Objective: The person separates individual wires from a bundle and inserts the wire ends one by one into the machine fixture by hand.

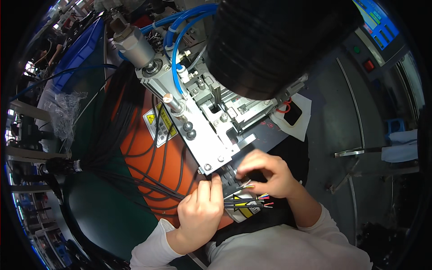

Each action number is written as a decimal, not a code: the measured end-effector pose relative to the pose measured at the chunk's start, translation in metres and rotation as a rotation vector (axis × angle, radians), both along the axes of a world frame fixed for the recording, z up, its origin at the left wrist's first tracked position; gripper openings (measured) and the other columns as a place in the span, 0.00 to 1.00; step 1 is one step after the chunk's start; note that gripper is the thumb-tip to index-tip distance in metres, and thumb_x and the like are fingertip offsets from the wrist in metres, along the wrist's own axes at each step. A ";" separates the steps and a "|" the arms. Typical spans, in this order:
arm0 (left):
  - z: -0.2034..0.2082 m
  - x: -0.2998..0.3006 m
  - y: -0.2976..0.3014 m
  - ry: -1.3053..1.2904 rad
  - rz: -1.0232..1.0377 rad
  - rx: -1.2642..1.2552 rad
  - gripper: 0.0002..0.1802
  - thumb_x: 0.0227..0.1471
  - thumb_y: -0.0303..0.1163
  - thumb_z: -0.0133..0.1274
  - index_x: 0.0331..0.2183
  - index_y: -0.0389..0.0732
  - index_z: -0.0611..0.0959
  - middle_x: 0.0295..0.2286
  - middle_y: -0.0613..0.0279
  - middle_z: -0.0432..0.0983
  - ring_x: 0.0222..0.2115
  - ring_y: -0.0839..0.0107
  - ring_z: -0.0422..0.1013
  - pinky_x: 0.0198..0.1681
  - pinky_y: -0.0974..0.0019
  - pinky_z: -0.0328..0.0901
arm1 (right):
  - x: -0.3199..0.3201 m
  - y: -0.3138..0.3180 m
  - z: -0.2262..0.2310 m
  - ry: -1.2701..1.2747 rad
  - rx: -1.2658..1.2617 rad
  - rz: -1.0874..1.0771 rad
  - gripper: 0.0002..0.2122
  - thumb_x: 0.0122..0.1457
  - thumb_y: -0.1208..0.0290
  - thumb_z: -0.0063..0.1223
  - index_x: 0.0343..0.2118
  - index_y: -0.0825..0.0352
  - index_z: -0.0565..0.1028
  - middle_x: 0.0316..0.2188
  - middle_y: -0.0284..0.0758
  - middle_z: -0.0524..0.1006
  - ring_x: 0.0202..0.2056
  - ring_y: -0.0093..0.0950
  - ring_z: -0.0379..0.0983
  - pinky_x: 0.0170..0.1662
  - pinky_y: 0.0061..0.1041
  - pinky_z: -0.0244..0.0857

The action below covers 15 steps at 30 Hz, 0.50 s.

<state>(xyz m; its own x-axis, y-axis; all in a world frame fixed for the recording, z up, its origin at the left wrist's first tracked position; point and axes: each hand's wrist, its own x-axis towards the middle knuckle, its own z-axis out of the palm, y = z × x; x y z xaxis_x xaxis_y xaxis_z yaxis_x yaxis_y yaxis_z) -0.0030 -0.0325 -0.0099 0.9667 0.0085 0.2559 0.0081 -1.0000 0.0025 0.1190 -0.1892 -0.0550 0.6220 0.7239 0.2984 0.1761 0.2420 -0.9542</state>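
My left hand (pixel 201 215) is closed, with fingertips pressed at the front corner of a metal machine (pixel 200 150). A black cable comes out beyond those fingers, its stripped end fanning into thin coloured wires (pixel 247 185). Curled around the black slotted fixture (pixel 228 179) at the machine's front is my right hand (pixel 269 174), thumb beside the wire ends; what lies between its fingertips is hidden. Just below, more black cables (pixel 238 202) pass by my left hand, ending in bare wires of red, yellow and blue.
A thick black tube (pixel 265 49) hangs over the machine, and blue air hoses (pixel 177 45) loop behind it. Black cables (pixel 148 180) spread across an orange mat (pixel 139 148) from a bundle at left. A phone (pixel 293 113) lies on white paper at right. A screen (pixel 380 27) stands far right.
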 end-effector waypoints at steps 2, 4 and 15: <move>0.002 0.002 0.004 -0.034 -0.117 -0.133 0.12 0.45 0.33 0.59 0.33 0.38 0.83 0.22 0.68 0.67 0.18 0.79 0.65 0.19 0.76 0.61 | 0.004 -0.001 0.006 -0.131 0.149 0.155 0.10 0.45 0.80 0.64 0.31 0.68 0.78 0.29 0.34 0.78 0.33 0.28 0.74 0.41 0.26 0.66; 0.011 0.006 0.004 -0.111 -0.160 -0.208 0.17 0.38 0.28 0.60 0.36 0.37 0.83 0.27 0.62 0.73 0.20 0.73 0.68 0.21 0.72 0.62 | 0.001 0.000 0.013 -0.096 0.107 0.055 0.07 0.45 0.80 0.65 0.28 0.68 0.79 0.27 0.34 0.79 0.31 0.27 0.74 0.40 0.25 0.67; 0.009 0.006 0.012 -0.278 -0.288 -0.536 0.15 0.41 0.27 0.62 0.35 0.33 0.82 0.22 0.61 0.72 0.17 0.71 0.69 0.18 0.71 0.63 | -0.015 0.021 0.032 -0.362 0.019 -0.358 0.07 0.46 0.76 0.65 0.30 0.67 0.78 0.27 0.34 0.78 0.30 0.28 0.73 0.37 0.24 0.64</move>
<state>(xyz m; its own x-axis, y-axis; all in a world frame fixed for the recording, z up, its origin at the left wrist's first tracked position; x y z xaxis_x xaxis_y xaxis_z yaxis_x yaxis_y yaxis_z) 0.0034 -0.0205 -0.0013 0.8478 -0.0445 0.5284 -0.3318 -0.8219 0.4631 0.1044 -0.1684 -0.0232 0.6843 0.4766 0.5519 0.5701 0.1222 -0.8124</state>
